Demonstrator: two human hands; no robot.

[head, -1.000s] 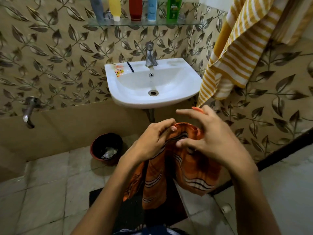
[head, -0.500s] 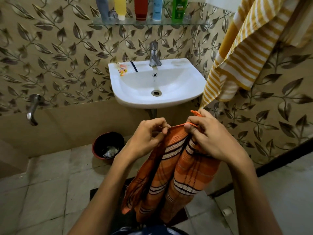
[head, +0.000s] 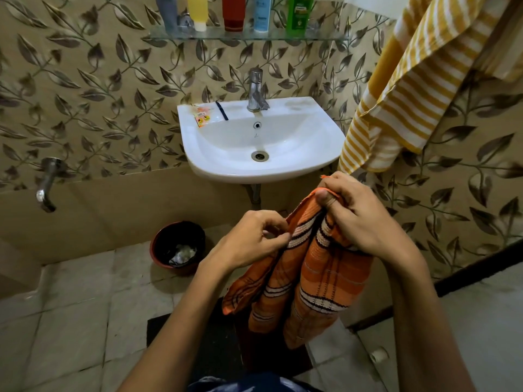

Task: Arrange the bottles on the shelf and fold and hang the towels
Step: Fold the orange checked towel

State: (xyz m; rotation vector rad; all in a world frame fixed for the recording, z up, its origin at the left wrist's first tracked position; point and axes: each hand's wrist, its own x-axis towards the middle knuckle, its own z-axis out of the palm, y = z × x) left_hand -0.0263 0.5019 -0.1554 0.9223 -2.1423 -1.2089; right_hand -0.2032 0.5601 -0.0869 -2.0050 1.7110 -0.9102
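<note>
An orange towel (head: 308, 284) with dark and white stripes hangs in folds in front of me, below the sink. My right hand (head: 359, 219) grips its bunched top edge, thumb pressed over the cloth. My left hand (head: 252, 239) pinches the towel's left edge between thumb and fingers. A yellow-and-white striped towel (head: 396, 103) hangs on the right wall. Several bottles stand in a row on the glass shelf (head: 325, 38) above the sink: grey (head: 167, 12), yellow (head: 198, 12), red (head: 233, 12), light blue (head: 262, 12) and green (head: 299, 12).
A white sink (head: 325, 142) with a chrome tap (head: 256, 90) juts from the leaf-patterned wall, with a small packet (head: 201, 116) on its rim. A red bin (head: 178, 244) sits on the tiled floor. A wall tap (head: 46, 183) sticks out at left. A dark mat (head: 215, 343) lies underfoot.
The towel has been gathered from a loose bundle into long hanging folds. My right hand went from open fingers over the cloth to a grip on the top edge; my left hand shifted lower left.
</note>
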